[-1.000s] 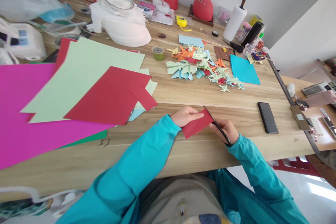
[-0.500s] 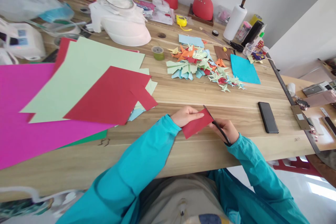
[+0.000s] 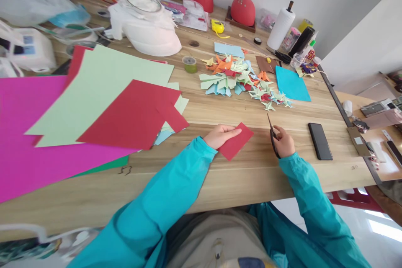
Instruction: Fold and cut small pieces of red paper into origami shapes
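Observation:
Between the thumb and fingers of my left hand (image 3: 220, 135) is a small rectangular piece of red paper (image 3: 237, 142), held over the table near its front edge. To its right, apart from the paper, my right hand (image 3: 284, 141) grips black-handled scissors (image 3: 272, 134) with the blades pointing away from me. Beyond both hands lies a pile of folded paper pieces (image 3: 238, 74) in green, blue, orange and red. Left of my left hand, a larger red sheet (image 3: 128, 113) rests on pale green sheets (image 3: 78, 88).
A black phone (image 3: 320, 141) lies right of my right hand. Farther back are a turquoise square (image 3: 293, 83), a spool (image 3: 189, 64), a yellow tape measure (image 3: 217, 27) and a white helmet-like object (image 3: 147, 29). A magenta sheet (image 3: 28, 134) covers the left side.
My right hand has moved the scissors right, away from the red paper, and their blades now point more straight ahead. My left hand has turned the paper slightly.

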